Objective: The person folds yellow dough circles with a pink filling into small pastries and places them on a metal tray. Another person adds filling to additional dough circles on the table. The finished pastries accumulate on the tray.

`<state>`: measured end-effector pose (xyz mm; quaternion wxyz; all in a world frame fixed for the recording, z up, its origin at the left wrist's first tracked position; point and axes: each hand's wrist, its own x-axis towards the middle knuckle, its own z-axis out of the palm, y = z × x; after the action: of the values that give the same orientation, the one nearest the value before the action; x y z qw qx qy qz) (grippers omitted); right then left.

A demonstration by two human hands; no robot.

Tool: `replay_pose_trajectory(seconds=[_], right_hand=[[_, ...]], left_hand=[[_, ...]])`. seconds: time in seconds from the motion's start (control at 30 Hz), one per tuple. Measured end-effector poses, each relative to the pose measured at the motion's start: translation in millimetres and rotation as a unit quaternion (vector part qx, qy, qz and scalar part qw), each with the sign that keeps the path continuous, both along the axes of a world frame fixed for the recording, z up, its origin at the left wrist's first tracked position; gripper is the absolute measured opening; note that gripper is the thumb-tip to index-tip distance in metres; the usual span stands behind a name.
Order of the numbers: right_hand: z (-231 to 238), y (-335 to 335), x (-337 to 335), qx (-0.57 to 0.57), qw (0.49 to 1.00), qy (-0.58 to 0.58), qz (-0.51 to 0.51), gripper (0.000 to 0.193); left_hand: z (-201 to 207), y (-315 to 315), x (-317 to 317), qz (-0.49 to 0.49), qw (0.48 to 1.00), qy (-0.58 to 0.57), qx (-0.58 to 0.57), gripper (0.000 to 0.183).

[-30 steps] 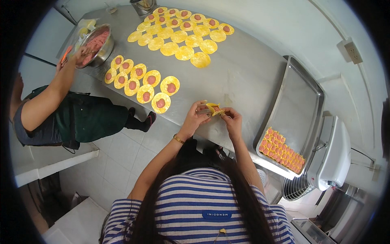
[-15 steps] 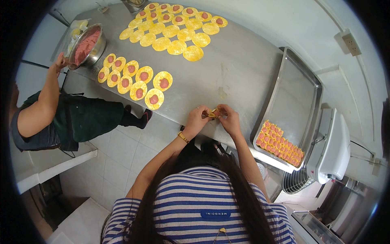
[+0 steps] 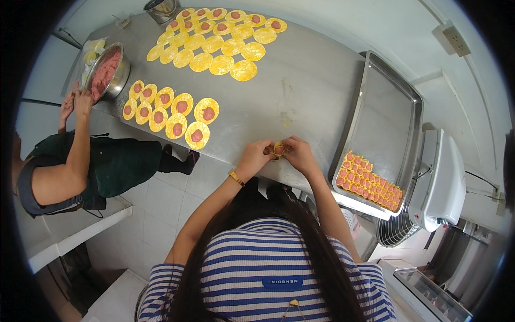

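Note:
Between my fingertips is a small dumpling (image 3: 278, 149), a yellow wrapper gathered round pink filling. My left hand (image 3: 256, 157) pinches it from one side and my right hand (image 3: 300, 155) from the other, just above the near edge of the steel table (image 3: 316, 107). To the left of my hands lie two rows of flat yellow wrappers (image 3: 197, 136), each with a ball of pink filling. On my right, a metal tray (image 3: 394, 123) holds a packed block of finished dumplings (image 3: 367, 185) at its near end.
More yellow wrappers (image 3: 221, 65) lie at the far side, the back ones topped with filling. A co-worker (image 3: 70, 166) on the left has both hands by a steel bowl (image 3: 124, 70) of pink filling. A metal pot (image 3: 161, 9) stands far back; a white machine (image 3: 442, 180) is beyond the tray.
My fingers have shifted round the dumpling, and its wrapper looks more gathered. The co-worker's hands have come together near the bowl's near rim. The whole view has shifted slightly.

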<state>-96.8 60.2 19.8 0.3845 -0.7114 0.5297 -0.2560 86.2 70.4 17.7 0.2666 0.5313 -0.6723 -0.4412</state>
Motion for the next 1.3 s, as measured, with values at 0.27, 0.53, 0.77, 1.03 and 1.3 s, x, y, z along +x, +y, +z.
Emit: replay_pose_trajectory(seconds=[0.27,0.53,0.77,1.03,1.3], right_hand=[[1.9,-2.7,7.2,-0.048,0.998,-0.045,-0.019,0.029],[1.0,1.1,6.3,0.009,1.000,0.017,-0.001,0.037],[4.7,6.8,3.0,-0.109,0.992,0.048,-0.041,0.032],[-3.4,8.8,8.4,-0.096,0.993,-0.008,-0.070,0.028],[-2.5,8.2,12.6,-0.091,0.994,0.002,-0.065,0.035]], left_hand=[[1.4,-7.9,-2.9,-0.030,0.995,-0.092,-0.028,0.032],[0.6,-4.9,-7.4,-0.004,0.999,-0.048,0.012,0.028],[-4.8,1.5,-6.4,0.058,0.998,0.028,0.009,0.024],[-8.0,-0.5,-8.5,0.033,0.997,-0.053,-0.053,0.024],[-11.9,-2.5,-10.0,0.038,0.996,-0.026,-0.075,0.023]])
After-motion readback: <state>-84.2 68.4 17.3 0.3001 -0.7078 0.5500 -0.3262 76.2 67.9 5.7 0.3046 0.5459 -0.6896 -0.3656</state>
